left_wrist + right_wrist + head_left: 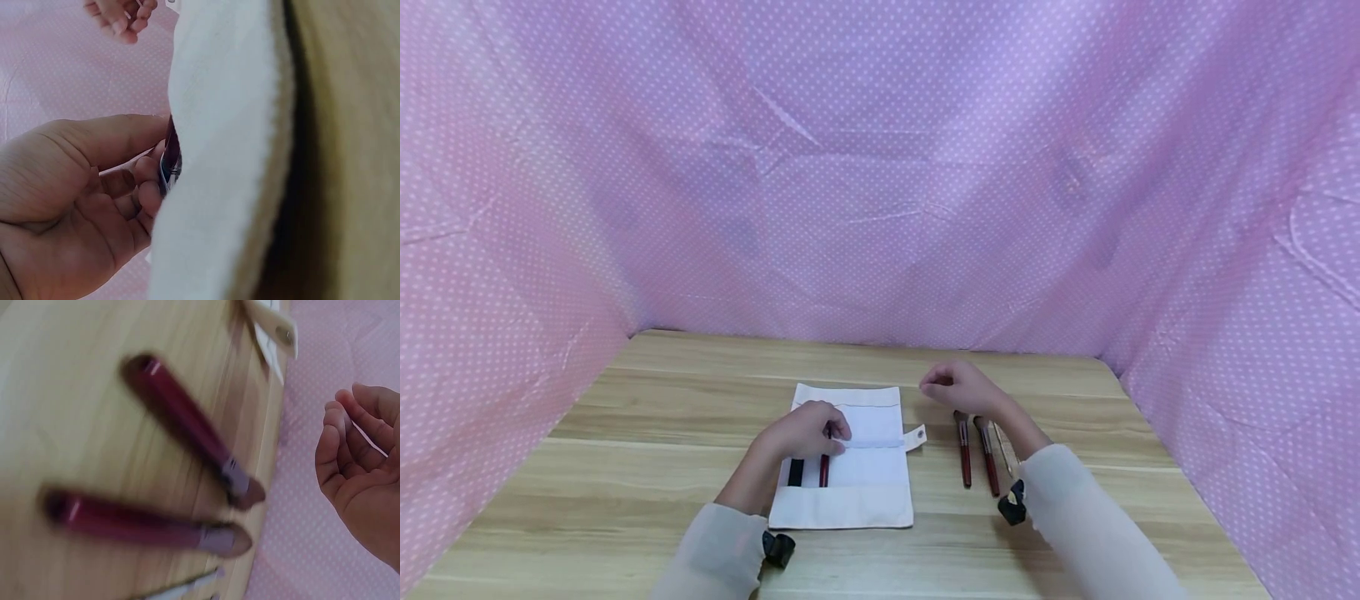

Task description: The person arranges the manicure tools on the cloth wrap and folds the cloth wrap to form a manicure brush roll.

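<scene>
A white cloth brush roll [872, 507] lies unrolled on the table, its pocket along the near side. Over it, my left hand [803, 429] pinches a red-handled makeup brush [824, 472] between thumb and fingers; the handle's lower end is hidden in the pocket. The left wrist view shows the thumb and fingers on the dark red brush [171, 140], partly covered by the cloth. To its left a flat black item [796, 472] stands in the pocket. My right hand [959, 388] hovers beyond two red-handled makeup brushes [966, 458], fingers loosely curled, holding nothing.
Right of the roll, thin slender tools [1002, 446] lie beside the two brushes, partly under the right forearm. A snap strap [916, 437] sticks out from the roll's right edge. Pink dotted cloth [880, 250] hangs behind and beside the wooden table [662, 417].
</scene>
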A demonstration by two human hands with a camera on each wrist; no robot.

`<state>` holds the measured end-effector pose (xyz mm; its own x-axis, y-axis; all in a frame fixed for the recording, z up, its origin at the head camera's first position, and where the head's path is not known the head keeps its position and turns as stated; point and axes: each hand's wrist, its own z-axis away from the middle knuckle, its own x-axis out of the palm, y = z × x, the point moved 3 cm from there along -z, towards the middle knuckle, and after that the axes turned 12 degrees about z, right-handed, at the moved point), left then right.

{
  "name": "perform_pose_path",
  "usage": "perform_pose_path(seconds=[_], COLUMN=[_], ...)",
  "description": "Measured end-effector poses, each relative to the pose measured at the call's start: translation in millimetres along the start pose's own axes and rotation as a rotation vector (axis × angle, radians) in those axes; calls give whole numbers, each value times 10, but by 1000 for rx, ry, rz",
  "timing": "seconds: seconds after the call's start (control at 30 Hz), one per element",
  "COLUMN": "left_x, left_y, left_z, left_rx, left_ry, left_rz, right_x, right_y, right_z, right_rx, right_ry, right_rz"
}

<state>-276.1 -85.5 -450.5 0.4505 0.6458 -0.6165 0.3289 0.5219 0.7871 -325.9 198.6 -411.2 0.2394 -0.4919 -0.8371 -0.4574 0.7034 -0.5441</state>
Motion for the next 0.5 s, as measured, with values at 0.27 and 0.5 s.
perform_pose_path(seconds=[0.27, 0.5], left_x=[-21, -25], left_y=[-36, -48], left_z=[11, 15], left_rx=[-14, -4], left_ry=[-7, -17], left_rz=[17, 15], right_x=[-64, -65], right_y=[205, 350], right_z=[213, 387], right_rx=[37, 30], right_ry=[-18, -50], right_rz=[28, 109])
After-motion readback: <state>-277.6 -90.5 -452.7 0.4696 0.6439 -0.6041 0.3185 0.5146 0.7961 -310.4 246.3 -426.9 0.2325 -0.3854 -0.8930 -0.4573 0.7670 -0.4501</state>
